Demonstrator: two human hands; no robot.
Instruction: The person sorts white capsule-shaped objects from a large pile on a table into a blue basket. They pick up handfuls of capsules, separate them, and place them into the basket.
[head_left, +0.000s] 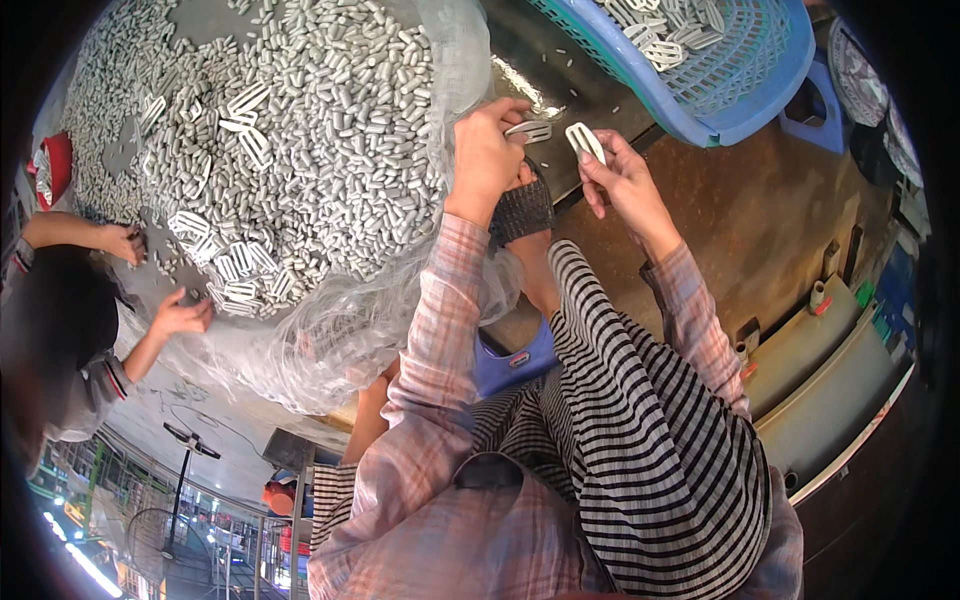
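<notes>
My left hand [484, 152] is closed, its fingertips pinching a pale slotted oval piece [535, 130]. Just right of it, a second white slotted oval piece [586, 143] stands tilted between the thumb and fingers of my right hand [628, 190]. The two pieces are apart. To the left of my hands spreads a thick layer of small grey-white pellets [340, 130] on a surface edged with clear plastic sheeting [335, 330]. Several more slotted pieces [245, 260] lie on the pellets.
A blue basket [740, 125] holding slotted pieces stands beyond my right hand. At the left, another person's hands [180, 315] reach over the pellets' edge; a red bowl [60, 165] stands behind them. Beneath me is a blue-purple plastic stool [515, 365]. Curved beige panels [815, 400] lie at right.
</notes>
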